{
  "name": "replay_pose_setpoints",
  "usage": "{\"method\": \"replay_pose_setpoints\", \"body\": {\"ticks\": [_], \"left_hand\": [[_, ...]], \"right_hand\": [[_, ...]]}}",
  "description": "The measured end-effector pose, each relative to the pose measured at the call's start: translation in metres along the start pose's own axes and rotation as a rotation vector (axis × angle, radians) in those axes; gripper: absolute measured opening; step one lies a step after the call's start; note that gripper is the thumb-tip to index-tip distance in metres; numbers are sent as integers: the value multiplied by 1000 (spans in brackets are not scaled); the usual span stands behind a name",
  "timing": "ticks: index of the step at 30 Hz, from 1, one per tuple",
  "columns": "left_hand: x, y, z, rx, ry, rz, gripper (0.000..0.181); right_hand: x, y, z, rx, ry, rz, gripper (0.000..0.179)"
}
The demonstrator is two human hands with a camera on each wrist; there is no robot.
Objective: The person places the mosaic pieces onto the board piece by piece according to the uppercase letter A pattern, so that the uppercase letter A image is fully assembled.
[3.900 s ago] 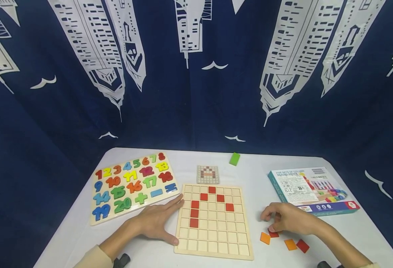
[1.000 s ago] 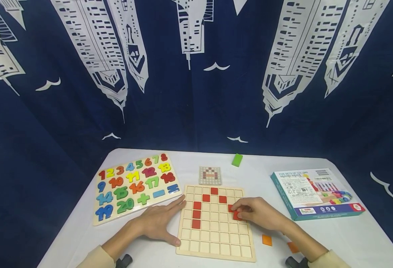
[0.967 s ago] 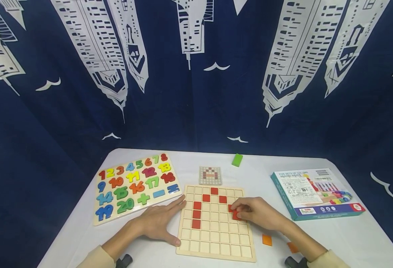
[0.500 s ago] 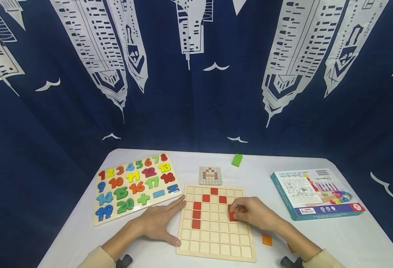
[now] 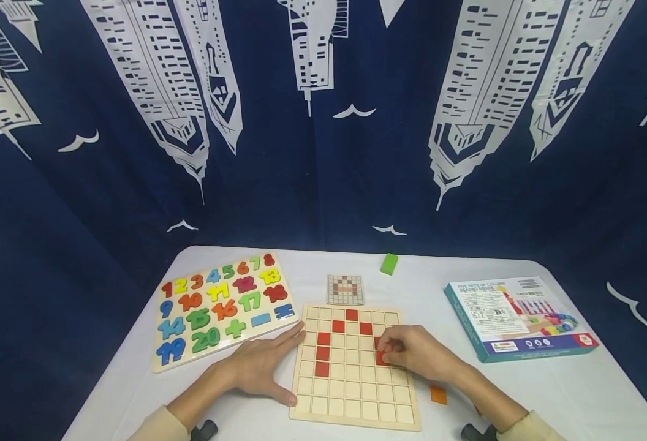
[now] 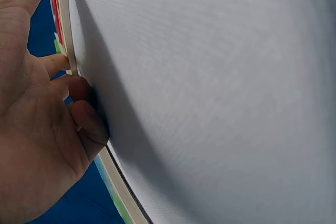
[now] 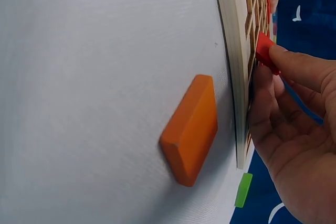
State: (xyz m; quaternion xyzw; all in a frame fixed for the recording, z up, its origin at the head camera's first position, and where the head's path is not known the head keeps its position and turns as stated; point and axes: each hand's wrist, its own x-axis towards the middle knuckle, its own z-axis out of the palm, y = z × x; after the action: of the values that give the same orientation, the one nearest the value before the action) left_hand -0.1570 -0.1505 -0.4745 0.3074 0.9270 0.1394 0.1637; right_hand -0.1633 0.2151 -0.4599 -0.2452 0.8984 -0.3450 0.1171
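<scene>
A wooden grid board (image 5: 353, 392) lies mid-table, with several red tiles (image 5: 323, 353) set in its upper squares. My left hand (image 5: 254, 367) spreads along its left edge, thumb and fingertips right at the rim. Over the board's right side, my right hand (image 5: 419, 352) pinches another red tile (image 5: 381, 358) just below one partly hidden by the fingers. In the right wrist view that held tile (image 7: 266, 53) is tilted, its edge at the grid, the thumb on its face. An orange tile (image 5: 438, 395) lies right of the board.
Behind the board lies a small pattern card (image 5: 345, 290), with a green block (image 5: 389, 264) farther back. A number puzzle (image 5: 224, 306) sits at left, a boxed set (image 5: 522, 318) at right. My right forearm mostly covers a second orange piece (image 5: 478, 411).
From the loose tiles at right, my right hand has brought a red tile onto the board. Over the last second it shifted slightly left. The left hand stays at the rim.
</scene>
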Motion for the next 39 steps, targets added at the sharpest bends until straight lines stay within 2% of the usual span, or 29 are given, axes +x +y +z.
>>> {"method": "replay_pose_setpoints", "body": {"ticks": [9,17,25,39], "left_hand": [[1,-1,1,-5,-1,-7,124],[1,-1,2,-3,1,-4,124],[1,-2,2,-11,-7,-9,123],[1,-1,0,-20,-6,-6,123]], "right_hand": [[0,2,1,-9,25,-19,14],[1,2,1,-12,9,-4,11],[0,3,2,-19,13,-33,11],[2,4,2,-53,2,-36,14]]}}
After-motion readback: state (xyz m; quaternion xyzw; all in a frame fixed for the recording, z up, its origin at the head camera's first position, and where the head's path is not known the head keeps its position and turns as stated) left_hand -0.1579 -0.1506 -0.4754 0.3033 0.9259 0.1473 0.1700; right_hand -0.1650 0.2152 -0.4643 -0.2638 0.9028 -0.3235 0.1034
